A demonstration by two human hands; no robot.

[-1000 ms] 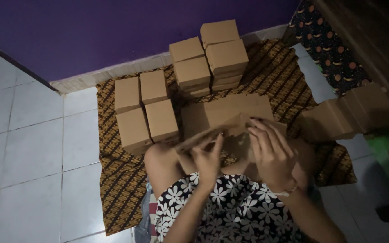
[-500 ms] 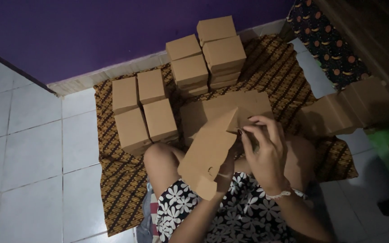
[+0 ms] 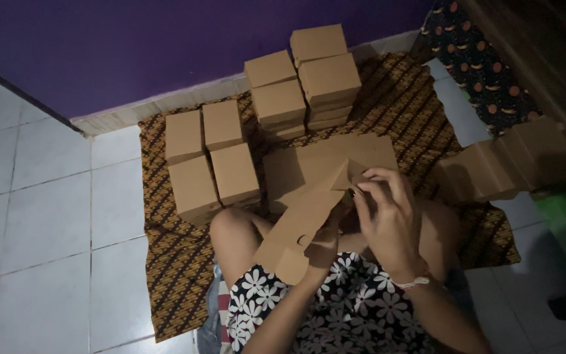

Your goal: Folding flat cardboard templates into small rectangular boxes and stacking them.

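A flat brown cardboard blank [image 3: 302, 226], matte and partly folded, sits above the lap; the left hand [image 3: 325, 246] grips its underside; the right hand [image 3: 388, 219] pinches its top flap; square folded boxes [image 3: 230, 172] stand on patterned cloth [image 3: 171, 275] beyond.

Brown cardboard blank [image 3: 299, 226] in both hands; four folded boxes [image 3: 212, 164] left; stacked boxes [image 3: 304, 82] behind

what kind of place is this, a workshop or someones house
Most likely a room in a home, used for hand work on the floor. The person sits on a patterned cloth spread over white floor tiles by a purple wall, with folded brown boxes stacked alongside.
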